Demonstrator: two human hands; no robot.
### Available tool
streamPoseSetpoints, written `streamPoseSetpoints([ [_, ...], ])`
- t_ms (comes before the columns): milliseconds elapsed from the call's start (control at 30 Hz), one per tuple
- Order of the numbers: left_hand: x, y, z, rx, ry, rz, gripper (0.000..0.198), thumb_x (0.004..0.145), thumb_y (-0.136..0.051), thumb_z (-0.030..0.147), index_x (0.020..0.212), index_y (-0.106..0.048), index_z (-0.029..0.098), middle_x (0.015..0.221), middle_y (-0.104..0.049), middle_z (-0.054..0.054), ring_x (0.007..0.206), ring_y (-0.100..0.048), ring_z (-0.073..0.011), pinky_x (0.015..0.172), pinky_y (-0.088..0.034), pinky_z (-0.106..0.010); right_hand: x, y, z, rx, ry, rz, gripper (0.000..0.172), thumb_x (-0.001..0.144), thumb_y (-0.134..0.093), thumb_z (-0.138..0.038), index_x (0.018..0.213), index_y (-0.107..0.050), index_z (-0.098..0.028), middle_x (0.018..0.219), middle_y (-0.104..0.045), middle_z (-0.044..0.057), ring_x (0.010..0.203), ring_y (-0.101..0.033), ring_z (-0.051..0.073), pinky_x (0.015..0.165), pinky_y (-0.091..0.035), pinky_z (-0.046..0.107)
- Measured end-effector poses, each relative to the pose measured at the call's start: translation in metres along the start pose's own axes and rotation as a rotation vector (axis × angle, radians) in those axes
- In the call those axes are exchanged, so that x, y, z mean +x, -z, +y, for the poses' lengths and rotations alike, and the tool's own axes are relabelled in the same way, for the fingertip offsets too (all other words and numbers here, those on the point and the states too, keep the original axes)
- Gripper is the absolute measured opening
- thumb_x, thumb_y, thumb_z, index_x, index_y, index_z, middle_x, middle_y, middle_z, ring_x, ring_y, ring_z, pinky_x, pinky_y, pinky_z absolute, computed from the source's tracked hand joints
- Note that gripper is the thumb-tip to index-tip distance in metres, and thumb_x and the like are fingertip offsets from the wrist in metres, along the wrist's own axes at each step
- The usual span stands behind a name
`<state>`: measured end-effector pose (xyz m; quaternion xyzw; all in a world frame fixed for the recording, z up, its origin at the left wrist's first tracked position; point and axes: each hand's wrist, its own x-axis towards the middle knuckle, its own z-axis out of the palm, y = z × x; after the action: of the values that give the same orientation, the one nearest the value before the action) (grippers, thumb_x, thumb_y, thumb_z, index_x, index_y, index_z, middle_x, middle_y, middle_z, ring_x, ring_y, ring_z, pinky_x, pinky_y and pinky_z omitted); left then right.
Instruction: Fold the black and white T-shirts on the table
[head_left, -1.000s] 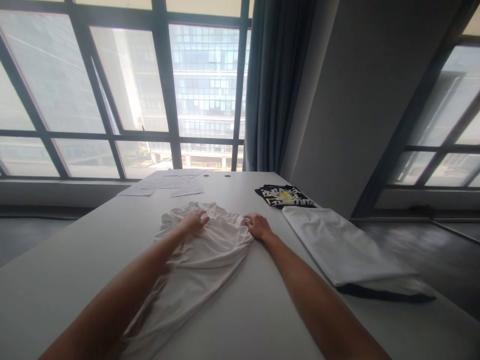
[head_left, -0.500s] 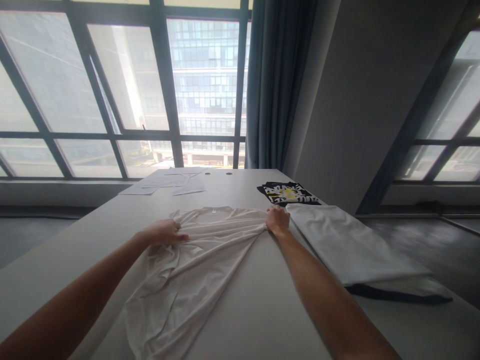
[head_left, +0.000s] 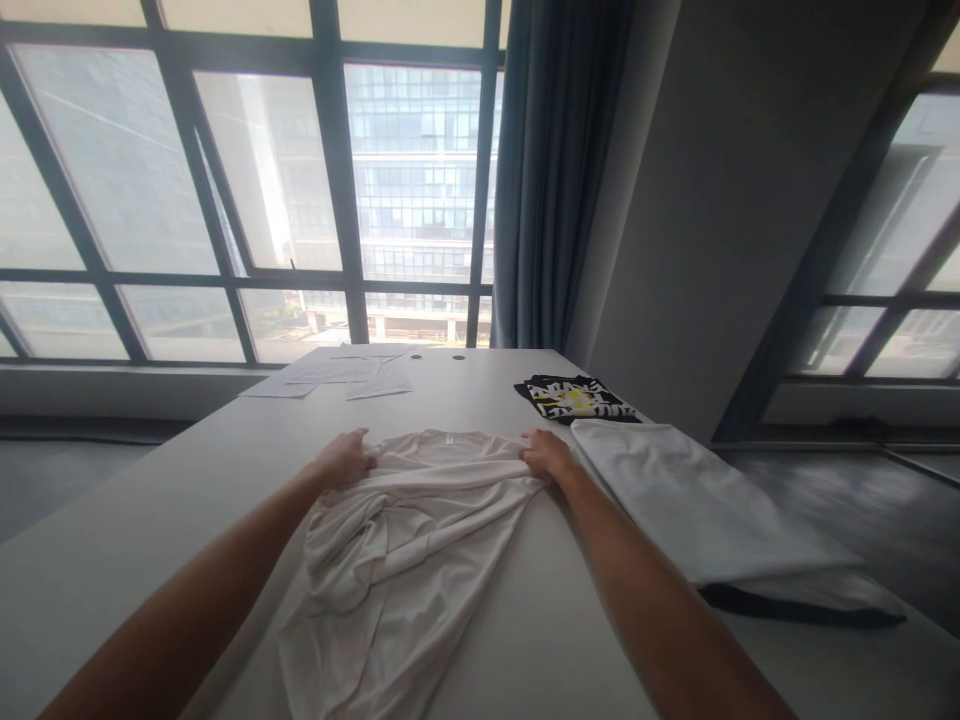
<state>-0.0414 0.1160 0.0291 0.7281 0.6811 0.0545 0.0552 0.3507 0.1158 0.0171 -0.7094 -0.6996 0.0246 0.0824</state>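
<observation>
A white T-shirt [head_left: 420, 540] lies rumpled on the white table [head_left: 195, 480], its neckline with a small label facing the far side. Its lower part spreads toward me in loose folds. At the shirt's upper left, my left hand [head_left: 346, 458] is closed on the fabric. My right hand [head_left: 546, 455] grips the upper right corner, fingers curled over the cloth. Between the two hands the fabric runs in fairly straight creases.
Right of the shirt lies a folded white cloth [head_left: 697, 500] with a dark edge below it. Behind that is a black printed stack [head_left: 574, 397] with white and yellow lettering. White sheets [head_left: 337, 372] lie at the far left, near the windows. A blue curtain [head_left: 555, 180] hangs beyond the table.
My left hand has moved slightly away from me and taken hold near the shirt's shoulder. My right hand has shifted a little left. The shirt's lower part has slid right and bunched more.
</observation>
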Motion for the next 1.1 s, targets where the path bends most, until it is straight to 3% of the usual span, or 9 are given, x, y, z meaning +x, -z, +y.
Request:
streamPoseSetpoints([
  [167,-0.008,0.036,-0.029,-0.156,-0.174,-0.389,0.038,0.062,-0.071,0.044,0.09,-0.071,0.018,0.093,-0.074,-0.005,0.09,-0.066,-0.0273,0.072,-0.051,-0.029,-0.004,0.037,0.024,0.161,0.021,-0.261,0.023,0.071,-0.07,-0.017,0.093,-0.076,-0.014,0.096,-0.075,0.008,0.087,-0.068,0.021,0.066,-0.045,0.023],
  [267,-0.016,0.064,-0.04,-0.311,-0.261,-0.438,0.042,0.061,-0.072,0.053,0.084,-0.068,0.019,0.088,-0.072,-0.003,0.087,-0.065,-0.0253,0.071,-0.05,-0.028,0.002,0.063,0.035,0.238,0.081,-0.303,0.021,0.068,-0.073,-0.016,0.088,-0.075,-0.015,0.086,-0.074,0.005,0.078,-0.066,0.019,0.062,-0.044,0.022],
  [367,-0.005,0.088,-0.043,-0.435,-0.253,-0.397,0.047,0.06,-0.074,0.058,0.086,-0.067,0.019,0.089,-0.071,-0.003,0.087,-0.065,-0.0257,0.072,-0.052,-0.03,0.019,0.087,0.029,0.205,0.102,-0.223,0.015,0.067,-0.075,-0.013,0.082,-0.075,-0.015,0.081,-0.072,0.004,0.079,-0.066,0.019,0.066,-0.044,0.023],
  [467,0.028,0.096,-0.037,-0.448,-0.138,-0.036,0.05,0.069,-0.066,0.061,0.094,-0.067,0.018,0.093,-0.071,-0.006,0.089,-0.066,-0.0279,0.074,-0.053,-0.034,0.047,0.1,0.004,0.162,0.015,0.116,0.021,0.083,-0.069,-0.022,0.101,-0.074,-0.013,0.105,-0.072,0.012,0.101,-0.064,0.025,0.083,-0.046,0.029],
  [567,0.066,0.081,-0.023,-0.306,0.053,0.404,0.053,0.083,-0.053,0.055,0.114,-0.063,0.013,0.111,-0.069,-0.015,0.106,-0.063,-0.0326,0.087,-0.05,-0.04,0.073,0.092,-0.028,0.171,-0.058,0.339,0.053,0.096,-0.054,-0.036,0.139,-0.052,-0.005,0.14,-0.053,0.024,0.128,-0.05,0.029,0.102,-0.039,0.032],
  [633,0.081,0.06,-0.013,-0.201,0.104,0.499,0.054,0.089,-0.049,0.049,0.125,-0.059,0.01,0.126,-0.063,-0.02,0.122,-0.056,-0.0345,0.098,-0.044,-0.042,0.081,0.077,-0.047,0.182,-0.074,0.377,0.065,0.097,-0.053,-0.04,0.148,-0.039,-0.002,0.146,-0.046,0.025,0.131,-0.048,0.028,0.104,-0.038,0.031],
  [867,0.067,-0.013,0.015,0.067,-0.103,0.114,0.06,0.092,-0.04,0.062,0.123,-0.065,0.017,0.134,-0.061,-0.018,0.122,-0.057,-0.0347,0.099,-0.043,-0.046,0.04,0.013,-0.088,0.02,0.097,-0.129,0.055,0.091,-0.055,-0.054,0.129,-0.063,-0.016,0.137,-0.059,0.017,0.124,-0.057,0.029,0.1,-0.044,0.035],
  [1000,0.053,-0.033,0.017,0.078,-0.135,-0.012,0.067,0.088,-0.039,0.071,0.121,-0.067,0.02,0.13,-0.065,-0.017,0.121,-0.057,-0.0359,0.099,-0.042,-0.048,0.012,-0.007,-0.095,-0.042,0.043,-0.205,0.066,0.095,-0.042,-0.059,0.143,-0.05,-0.015,0.145,-0.05,0.022,0.13,-0.051,0.035,0.104,-0.04,0.051],
  [1100,0.049,-0.04,0.007,0.062,-0.085,-0.041,0.08,0.082,-0.042,0.078,0.135,-0.059,0.02,0.142,-0.056,-0.018,0.131,-0.05,-0.0376,0.105,-0.038,-0.047,0.006,-0.017,-0.085,-0.07,-0.013,-0.215,0.073,0.097,-0.034,-0.06,0.156,-0.03,-0.019,0.159,-0.03,0.019,0.145,-0.028,0.037,0.113,-0.021,0.062],
])
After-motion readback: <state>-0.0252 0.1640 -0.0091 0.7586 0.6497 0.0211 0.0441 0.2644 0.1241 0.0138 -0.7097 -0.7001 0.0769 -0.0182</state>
